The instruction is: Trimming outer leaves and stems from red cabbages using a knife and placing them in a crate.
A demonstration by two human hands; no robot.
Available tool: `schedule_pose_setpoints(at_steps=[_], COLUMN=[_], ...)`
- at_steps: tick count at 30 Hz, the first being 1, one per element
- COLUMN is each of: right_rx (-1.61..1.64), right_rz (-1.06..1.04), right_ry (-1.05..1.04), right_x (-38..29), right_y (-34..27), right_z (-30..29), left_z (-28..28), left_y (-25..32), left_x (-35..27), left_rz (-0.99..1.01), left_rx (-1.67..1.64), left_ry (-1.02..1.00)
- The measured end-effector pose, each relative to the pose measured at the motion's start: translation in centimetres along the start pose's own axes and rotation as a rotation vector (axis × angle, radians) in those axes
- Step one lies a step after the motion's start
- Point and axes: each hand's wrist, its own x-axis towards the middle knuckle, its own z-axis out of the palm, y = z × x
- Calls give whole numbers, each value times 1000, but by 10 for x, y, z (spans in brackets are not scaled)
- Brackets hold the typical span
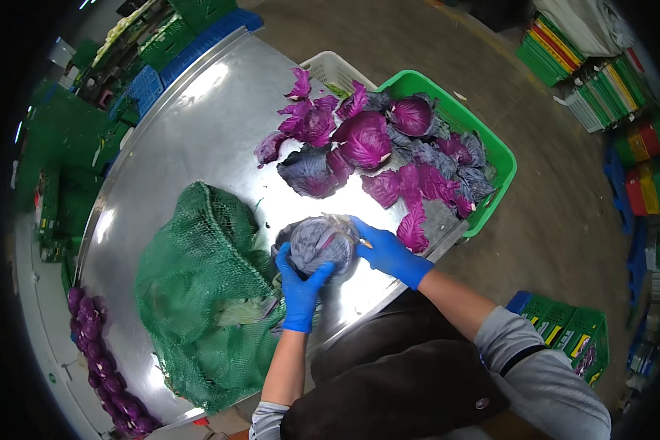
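A red cabbage (322,245) with dull grey-purple outer leaves is held low over the steel table (159,143). My left hand (300,286), in a blue glove, grips it from the near left with thumb and fingers spread around it. On its right side is my right hand (388,253), also blue-gloved, its fingers closed around a small tool (366,242). Only a short end of that tool shows, so its kind is unclear. Just left of the cabbage lies a green mesh sack (203,308), slumped, with pale leafy pieces visible through its netting.
Loose purple leaves (382,187) and a glossy peeled red cabbage (363,140) lie beyond my hands. A green crate (503,165) full of leaves adjoins the table's right edge, beside a white basket (335,69). Several shiny purple heads (102,363) line the left edge.
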Motion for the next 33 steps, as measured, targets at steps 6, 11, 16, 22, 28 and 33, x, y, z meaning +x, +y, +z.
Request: schedule_pose_setpoints(at_steps=[6, 11, 16, 22, 28, 33], right_rx=[-245, -205, -475, -745, 34, -169], right_rz=[-81, -170, -260, -7, -405, -126], right_ry=[-35, -93, -94, 375, 70, -64], right_x=[-3, 9, -4, 30, 22, 24], right_y=[-13, -12, -54, -46, -48, -11], right_z=[-7, -10, -3, -104, -34, -6], left_z=[-7, -38, -31, -45, -13, -3], left_y=[18, -14, 1, -14, 6, 26], left_x=[6, -2, -4, -11, 6, 2], left_rz=[-136, -265, -146, -66, -9, -34], left_rx=[83, -123, 239, -213, 199, 269], left_ry=[92, 92, 152, -29, -233, -202])
